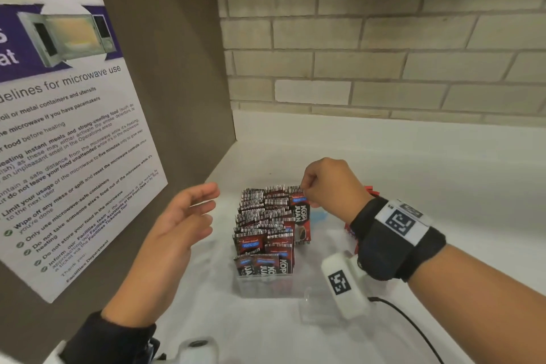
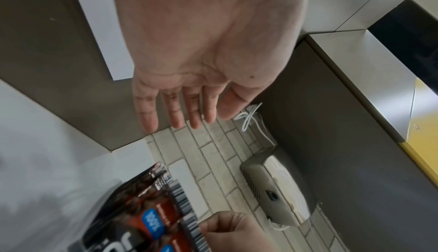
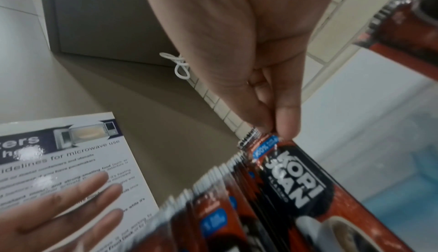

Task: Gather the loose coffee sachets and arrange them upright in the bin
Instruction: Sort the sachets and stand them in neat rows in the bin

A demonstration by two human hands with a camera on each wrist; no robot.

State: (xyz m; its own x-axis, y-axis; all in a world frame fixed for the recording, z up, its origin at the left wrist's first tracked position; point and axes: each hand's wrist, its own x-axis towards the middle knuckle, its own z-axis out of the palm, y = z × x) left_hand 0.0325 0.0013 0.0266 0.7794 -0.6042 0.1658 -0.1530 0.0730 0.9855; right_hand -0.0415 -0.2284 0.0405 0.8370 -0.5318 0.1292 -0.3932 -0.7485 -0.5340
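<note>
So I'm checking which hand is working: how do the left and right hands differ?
The right hand pinches the top edge of a coffee sachet standing in the bin; the left hand holds nothing. The right hand's fingers are curled; the left hand's are straight and spread. The left hand hovers beside the bin.

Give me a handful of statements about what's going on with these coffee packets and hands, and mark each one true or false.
1. The right hand pinches the top of a coffee packet. True.
2. The left hand grips a packet. False: it is open and holds nothing.
3. The packets stand upright in a clear bin. True.
4. The poster is about coffee machines. False: it gives microwave guidelines.
5. The wall behind the counter is brick-patterned. True.
</note>
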